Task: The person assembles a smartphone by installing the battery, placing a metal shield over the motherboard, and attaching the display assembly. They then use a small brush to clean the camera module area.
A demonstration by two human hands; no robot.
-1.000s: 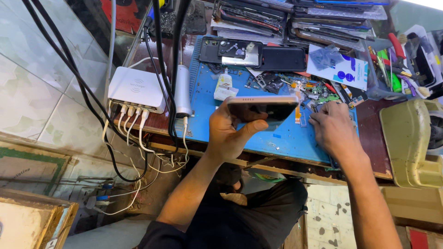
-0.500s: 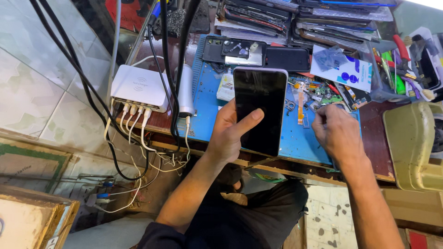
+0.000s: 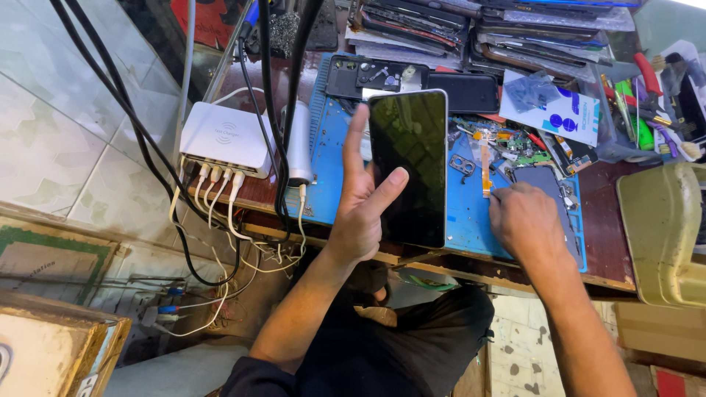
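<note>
Your left hand (image 3: 362, 213) holds the smartphone (image 3: 409, 167) upright over the near edge of the blue work mat (image 3: 334, 158), dark screen facing you, thumb pressed on the glass and index finger raised along its left side. Your right hand (image 3: 526, 220) is curled, knuckles up, on the right half of the mat; its fingertips pinch at something near the orange flex cable (image 3: 485, 167), but you cannot tell what, if anything, is between them.

Biggest around you is the wooden bench (image 3: 610, 228) carrying the mat, with a beige machine housing (image 3: 662, 235) at its right edge. Along the far edge lie stacked phone screens and frames (image 3: 471, 22). At the left end sits a white multi-port charger (image 3: 224, 138) with white cables (image 3: 213, 195) running off the near edge, and thick black cables (image 3: 276, 110) crossing over it. Just right of the charger stands a silver cylinder (image 3: 299, 143).

On the mat's far edge rests an opened phone back (image 3: 364, 73) beside a black phone (image 3: 463, 92). A white parts packet (image 3: 562, 110) lies toward the far right corner. Small circuit boards (image 3: 515, 143) and a camera bezel (image 3: 463, 165) lie scattered between the smartphone and your right hand.
</note>
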